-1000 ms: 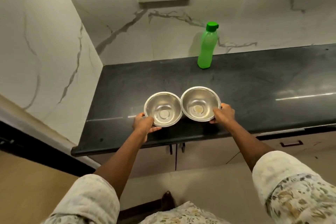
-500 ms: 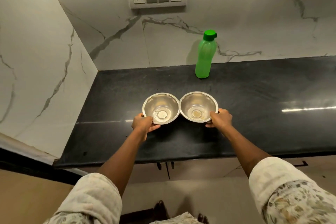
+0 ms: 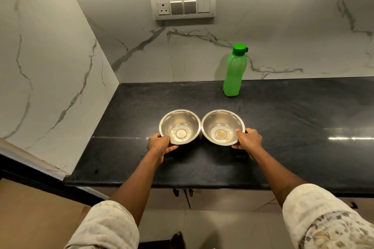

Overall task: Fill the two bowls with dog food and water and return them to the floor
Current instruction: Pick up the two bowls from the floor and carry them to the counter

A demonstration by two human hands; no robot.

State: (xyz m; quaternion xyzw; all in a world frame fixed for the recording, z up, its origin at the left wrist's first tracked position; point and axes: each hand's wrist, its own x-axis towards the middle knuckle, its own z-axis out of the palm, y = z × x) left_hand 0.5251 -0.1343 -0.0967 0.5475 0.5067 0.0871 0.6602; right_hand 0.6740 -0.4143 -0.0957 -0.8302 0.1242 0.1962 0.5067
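Two empty steel bowls stand side by side on the black countertop (image 3: 283, 127), their rims touching. My left hand (image 3: 158, 144) grips the near left rim of the left bowl (image 3: 179, 126). My right hand (image 3: 249, 140) grips the near right rim of the right bowl (image 3: 222, 126), thumb over the edge. A closed green bottle (image 3: 235, 73) stands upright behind the bowls, near the back wall. No dog food is in view.
Marble walls close the counter at the back and on the left. A switch panel (image 3: 183, 7) is mounted on the back wall. Cabinet doors (image 3: 222, 200) lie under the counter's front edge, and pale floor shows below.
Both hands carried the bowls farther onto the counter, away from its front edge, and the two bowls now sit level with each other. The view tilted upward.
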